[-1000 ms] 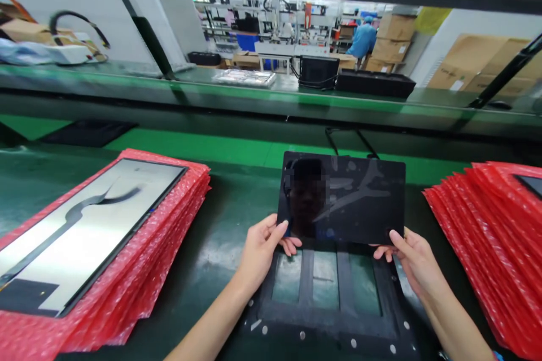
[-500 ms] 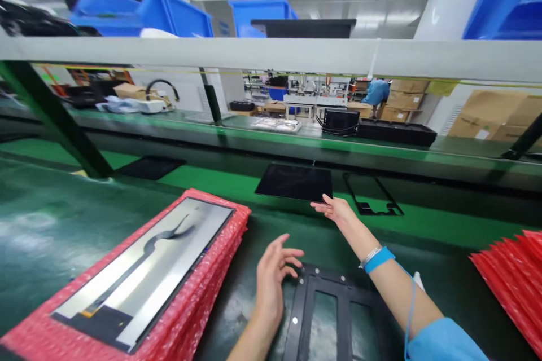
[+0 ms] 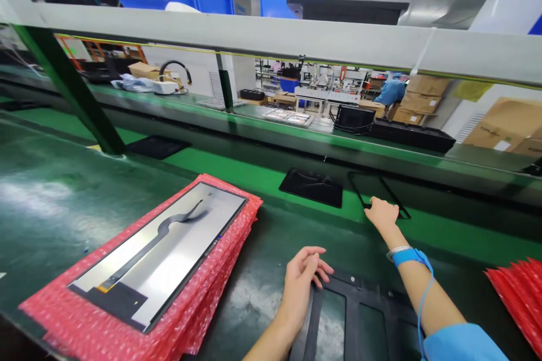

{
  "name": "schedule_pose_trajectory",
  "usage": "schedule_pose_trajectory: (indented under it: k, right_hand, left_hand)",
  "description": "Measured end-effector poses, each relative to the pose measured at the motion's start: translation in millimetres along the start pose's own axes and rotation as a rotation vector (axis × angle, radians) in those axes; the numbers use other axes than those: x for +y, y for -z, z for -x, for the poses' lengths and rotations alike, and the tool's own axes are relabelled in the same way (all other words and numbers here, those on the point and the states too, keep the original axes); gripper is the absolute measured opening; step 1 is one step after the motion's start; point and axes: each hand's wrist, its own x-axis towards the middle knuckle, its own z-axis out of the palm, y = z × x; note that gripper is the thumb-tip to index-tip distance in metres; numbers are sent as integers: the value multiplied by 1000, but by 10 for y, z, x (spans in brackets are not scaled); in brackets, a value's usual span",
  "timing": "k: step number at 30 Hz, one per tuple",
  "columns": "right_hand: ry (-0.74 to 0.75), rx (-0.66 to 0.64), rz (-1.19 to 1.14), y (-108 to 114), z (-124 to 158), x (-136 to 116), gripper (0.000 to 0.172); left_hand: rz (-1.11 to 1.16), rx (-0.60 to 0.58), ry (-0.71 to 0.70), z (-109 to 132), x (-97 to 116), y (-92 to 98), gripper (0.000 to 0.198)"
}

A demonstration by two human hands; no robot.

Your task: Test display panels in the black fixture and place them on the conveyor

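My right hand (image 3: 382, 216) reaches out with curled fingers and grips the near edge of a thin black rectangular frame (image 3: 396, 198) on the green strip. To its left lies a dark flat panel (image 3: 311, 187). My left hand (image 3: 304, 276) hangs with loosely bent, parted fingers by the top left corner of a black fixture plate (image 3: 352, 316) with rectangular openings; it holds nothing. On the left, a silver-backed display panel (image 3: 186, 262) with a dark ribbon cable rests on a pile of pink bubble-wrap sheets (image 3: 235, 259).
Red bubble bags (image 3: 519, 293) stand at the right edge. A green post (image 3: 80, 96) rises on the left, and a white shelf beam (image 3: 262, 31) crosses above. Another dark panel (image 3: 158, 146) lies farther left on the strip. Cardboard boxes (image 3: 503, 130) stand beyond the bench.
My right hand has moved right, from the dark panel's edge to the thin frame, and its fingers have closed. The dark panel now lies apart from my hand. The view has shifted.
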Motion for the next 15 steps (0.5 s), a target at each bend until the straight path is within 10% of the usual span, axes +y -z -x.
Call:
schedule_pose_trajectory:
  k: [7,15]
  right_hand:
    - [111,9,-98,412,192,365,43]
    - [619,12,-268,428,1601,1627,58]
  left_hand:
    - [-107,41,-171,138,220,-9,50]
    - [-804,368,-766,688,840,418,35]
